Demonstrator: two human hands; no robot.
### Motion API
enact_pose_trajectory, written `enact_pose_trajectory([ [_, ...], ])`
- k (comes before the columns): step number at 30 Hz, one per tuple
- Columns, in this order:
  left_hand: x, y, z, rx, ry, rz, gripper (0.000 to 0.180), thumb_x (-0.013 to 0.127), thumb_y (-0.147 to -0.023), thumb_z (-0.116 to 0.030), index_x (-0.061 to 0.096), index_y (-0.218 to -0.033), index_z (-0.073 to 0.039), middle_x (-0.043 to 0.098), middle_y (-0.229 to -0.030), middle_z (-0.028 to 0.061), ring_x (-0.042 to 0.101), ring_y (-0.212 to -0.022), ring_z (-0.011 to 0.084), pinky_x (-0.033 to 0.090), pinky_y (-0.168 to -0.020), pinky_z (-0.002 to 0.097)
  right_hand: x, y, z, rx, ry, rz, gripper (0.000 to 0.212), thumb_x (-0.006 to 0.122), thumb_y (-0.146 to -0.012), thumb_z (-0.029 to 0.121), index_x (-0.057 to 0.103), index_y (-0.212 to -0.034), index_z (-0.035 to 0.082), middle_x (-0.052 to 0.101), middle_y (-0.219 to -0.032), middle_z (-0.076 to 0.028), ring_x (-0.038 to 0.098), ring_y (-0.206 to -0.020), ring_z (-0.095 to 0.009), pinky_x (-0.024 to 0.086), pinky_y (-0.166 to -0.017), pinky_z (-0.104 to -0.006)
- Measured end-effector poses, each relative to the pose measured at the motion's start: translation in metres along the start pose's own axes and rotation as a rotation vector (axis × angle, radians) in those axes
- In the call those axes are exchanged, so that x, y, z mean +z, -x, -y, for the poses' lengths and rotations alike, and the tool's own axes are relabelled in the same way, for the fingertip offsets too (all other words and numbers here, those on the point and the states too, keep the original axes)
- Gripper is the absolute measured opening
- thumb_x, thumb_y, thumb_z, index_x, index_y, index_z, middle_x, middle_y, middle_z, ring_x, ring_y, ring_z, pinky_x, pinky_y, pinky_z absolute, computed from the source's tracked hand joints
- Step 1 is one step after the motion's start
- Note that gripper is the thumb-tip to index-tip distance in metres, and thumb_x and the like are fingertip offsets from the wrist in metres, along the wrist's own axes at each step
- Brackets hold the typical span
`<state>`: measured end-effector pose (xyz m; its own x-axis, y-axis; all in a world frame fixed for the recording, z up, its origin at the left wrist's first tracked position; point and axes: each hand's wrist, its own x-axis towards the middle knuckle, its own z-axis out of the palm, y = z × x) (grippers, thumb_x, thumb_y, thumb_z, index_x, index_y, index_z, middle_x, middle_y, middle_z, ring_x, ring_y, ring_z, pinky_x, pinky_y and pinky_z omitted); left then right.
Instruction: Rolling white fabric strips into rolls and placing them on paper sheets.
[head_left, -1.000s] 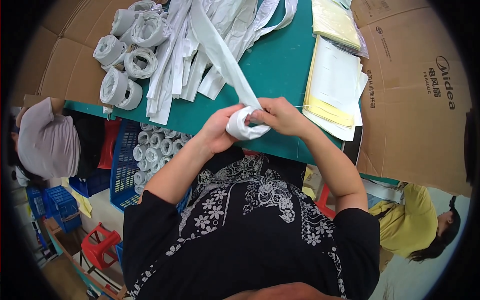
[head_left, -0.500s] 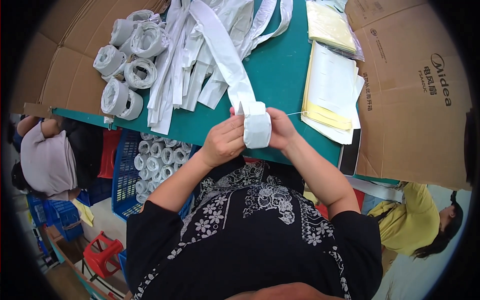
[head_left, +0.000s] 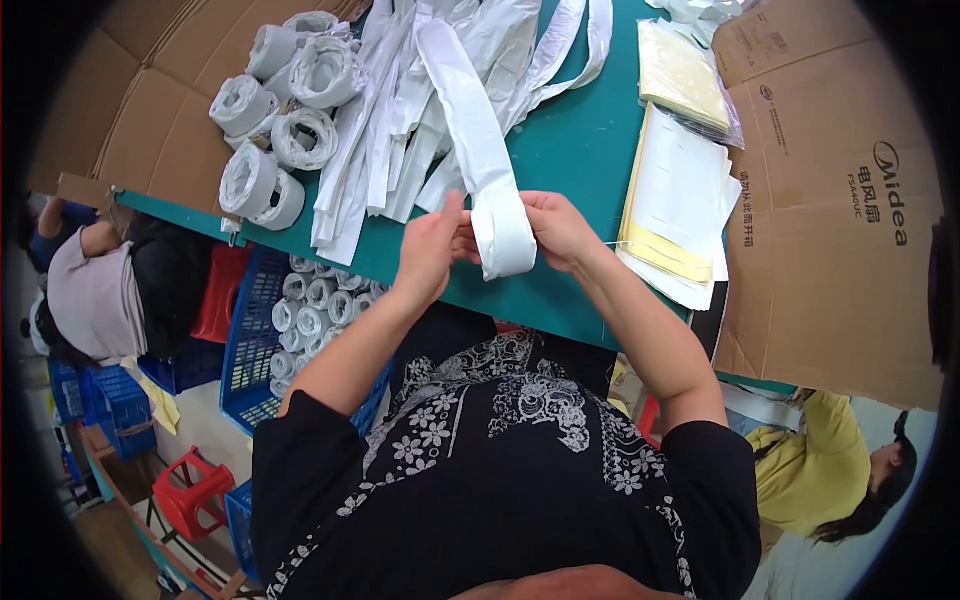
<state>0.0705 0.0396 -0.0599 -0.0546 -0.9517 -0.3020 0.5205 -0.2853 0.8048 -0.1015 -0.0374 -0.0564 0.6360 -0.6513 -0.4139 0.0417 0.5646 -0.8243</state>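
A long flat white plastic strip (head_left: 468, 105) runs down the green table toward me, its near end wound into a roll (head_left: 507, 240) between my hands. My right hand (head_left: 562, 230) is closed on the roll's right edge, its fingertips partly hidden behind it. At the left edge is my left hand (head_left: 430, 248), with its thumb raised away from the strip and its other fingers stretched toward the roll. Their tips go out of sight beside the roll. Several more white strips (head_left: 385, 140) lie in a loose bundle just beyond.
Finished-looking white rolls (head_left: 325, 75) are heaped at the table's far left. A blue crate (head_left: 243, 345) below holds several more. Yellow and white sheets (head_left: 680, 190) and a bagged yellow stack (head_left: 680, 75) lie right, beside a cardboard box (head_left: 830, 200). People sit on both sides.
My left hand has loosened from the roll, its thumb now lifted. The roll has turned and tilted, showing a rounder lower end. My right hand stays at its right edge. The whole view has shifted slightly.
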Motion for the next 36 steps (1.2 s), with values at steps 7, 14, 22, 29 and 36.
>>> enact_pose_trajectory([
  [7, 0.001, 0.01, 0.018, 1.27, -1.404, 0.017, 0.047, 0.078, -0.061, -0.023, 0.061, -0.1, -0.003, 0.058, -0.106, 0.0107, 0.055, -0.099, 0.0278, 0.045, -0.084, 0.0379, 0.009, 0.012, -0.013, 0.132, -0.4, -0.119, 0.023, 0.052, -0.089, 0.012, 0.058, -0.109, 0.001, 0.063, -0.097, -0.008, 0.063, -0.085, -0.017, 0.052, -0.073, -0.0306],
  [14, 0.01, 0.021, -0.001, 1.21, -1.2, 0.307, 0.02, 0.069, -0.068, -0.009, 0.065, -0.086, -0.003, 0.064, -0.088, 0.0083, 0.062, -0.085, 0.0262, 0.051, -0.07, 0.0343, -0.006, -0.009, -0.015, -0.03, -0.566, 0.462, 0.049, 0.056, -0.083, 0.0, 0.04, -0.129, 0.002, 0.056, -0.115, -0.01, 0.059, -0.101, -0.019, 0.049, -0.087, -0.0334],
  [22, 0.023, 0.028, -0.022, 0.268, -0.837, -0.019, 0.026, 0.062, -0.086, -0.023, 0.067, -0.083, 0.003, 0.065, -0.069, 0.0033, 0.058, -0.062, 0.0063, 0.044, -0.055, 0.0222, -0.008, 0.001, -0.006, -0.29, 0.057, 0.216, 0.053, 0.06, -0.077, -0.004, 0.044, -0.127, 0.003, 0.058, -0.113, -0.007, 0.057, -0.102, -0.016, 0.048, -0.083, -0.0285],
  [29, 0.009, 0.007, -0.012, 0.299, -0.555, -0.005, 0.033, 0.067, -0.082, -0.023, 0.062, -0.103, 0.002, 0.064, -0.089, 0.0056, 0.059, -0.077, 0.0139, 0.047, -0.068, 0.0271, 0.003, 0.012, -0.007, -0.194, -0.014, -0.119, 0.026, 0.054, -0.087, 0.005, 0.055, -0.112, 0.0, 0.062, -0.102, -0.008, 0.061, -0.091, -0.015, 0.05, -0.079, -0.0293],
  [36, 0.016, 0.004, -0.006, 1.205, -1.21, 0.38, 0.037, 0.071, -0.061, -0.003, 0.06, -0.096, -0.001, 0.059, -0.103, 0.0137, 0.056, -0.1, 0.0331, 0.046, -0.084, 0.0407, 0.001, 0.025, -0.019, -0.14, -0.272, -0.036, 0.042, 0.054, -0.087, 0.004, 0.042, -0.127, 0.006, 0.055, -0.116, -0.006, 0.055, -0.103, -0.016, 0.047, -0.086, -0.0307],
])
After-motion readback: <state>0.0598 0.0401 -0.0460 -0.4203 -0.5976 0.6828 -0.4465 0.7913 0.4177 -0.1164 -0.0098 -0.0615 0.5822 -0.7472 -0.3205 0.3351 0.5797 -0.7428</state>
